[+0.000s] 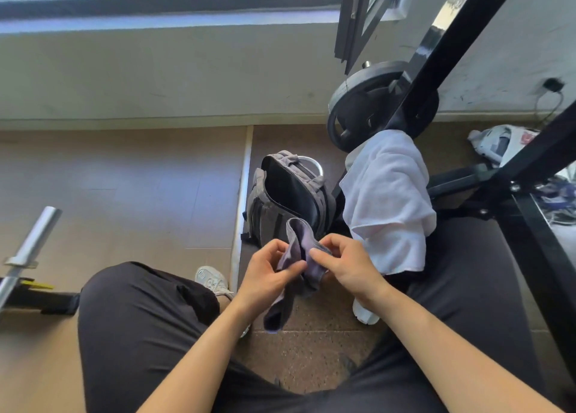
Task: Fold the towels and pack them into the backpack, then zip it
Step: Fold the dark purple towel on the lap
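**Both hands pinch a small grey-purple towel in front of the open backpack**

The left hand (268,272) and the right hand (346,263) are close together between the person's knees. Each has its fingers curled and its thumb pressed against the grey-purple towel (298,247). The cloth bunches between the two grips. One loop stands up above the fingers, and a longer tail hangs down below the left hand towards the speckled floor mat (308,356).

Just beyond the hands, the grey backpack (265,203) stands upright on the floor. Its main compartment is unzipped and gapes open, showing a dark inside. Just to the right of the backpack, a white towel (386,200) hangs unfolded over part of a black metal frame (442,51), and its lower edge is near the right hand. A black weight plate (358,107) sits behind the towel, against the wall.

The person sits in dark trousers, with a white shoe (212,280) on the floor by the left knee. The end of a steel barbell (34,241) lies at the far left. A crumpled plastic bag (501,144) lies at the far right.
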`<state>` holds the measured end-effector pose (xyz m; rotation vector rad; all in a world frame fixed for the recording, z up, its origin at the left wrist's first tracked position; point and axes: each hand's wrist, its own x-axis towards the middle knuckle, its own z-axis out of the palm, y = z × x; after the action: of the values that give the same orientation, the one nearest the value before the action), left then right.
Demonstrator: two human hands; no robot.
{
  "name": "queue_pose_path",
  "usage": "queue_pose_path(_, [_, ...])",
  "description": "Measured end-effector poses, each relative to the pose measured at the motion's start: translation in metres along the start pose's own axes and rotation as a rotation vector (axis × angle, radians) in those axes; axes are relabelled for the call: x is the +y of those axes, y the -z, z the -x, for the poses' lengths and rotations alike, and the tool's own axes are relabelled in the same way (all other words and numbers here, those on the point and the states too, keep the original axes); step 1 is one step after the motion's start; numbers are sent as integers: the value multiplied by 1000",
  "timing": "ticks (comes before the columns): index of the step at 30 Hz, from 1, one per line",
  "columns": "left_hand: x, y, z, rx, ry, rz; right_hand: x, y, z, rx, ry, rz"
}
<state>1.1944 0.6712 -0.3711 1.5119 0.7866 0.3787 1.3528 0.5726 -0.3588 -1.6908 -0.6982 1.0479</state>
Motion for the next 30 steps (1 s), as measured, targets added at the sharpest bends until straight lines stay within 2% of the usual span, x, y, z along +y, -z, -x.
queue_pose_path(3, [2, -4, 2, -64, -23, 31, 1, -6, 1, -52, -7, -3])
queue_pose_path(9, [-5, -2, -4, 79, -61, -47, 0, -4, 0, -30, -25, 10])
queue_pose_path(12, [-7, -2, -5, 31, -54, -25, -4, -7, 2, -44, -28, -3])
queue_pose_path(16, [-7, 0, -3, -13, -56, -52, -10, -6, 2, -139, -127, -309])
queue_pose_path(19, [-8, 1, -5, 27, -99, -60, -14, -4, 4, -274, -115, -368])
queue_pose_path(22, [-8, 2, -8, 45, -85, -26, -15, -3, 7, -312, 3, -193])
queue_pose_path(25, [-7, 5, -9, 25, -88, 26, -6, -2, 3, -56, 261, 215])
queue_pose_path(27, [-5, 7, -9, 24, -98, 66, -6, 0, 2, 52, 396, 307])
queue_pose_path(30, [2, 9, -6, -34, -105, 92, -11, 4, 4, -17, 481, 350])
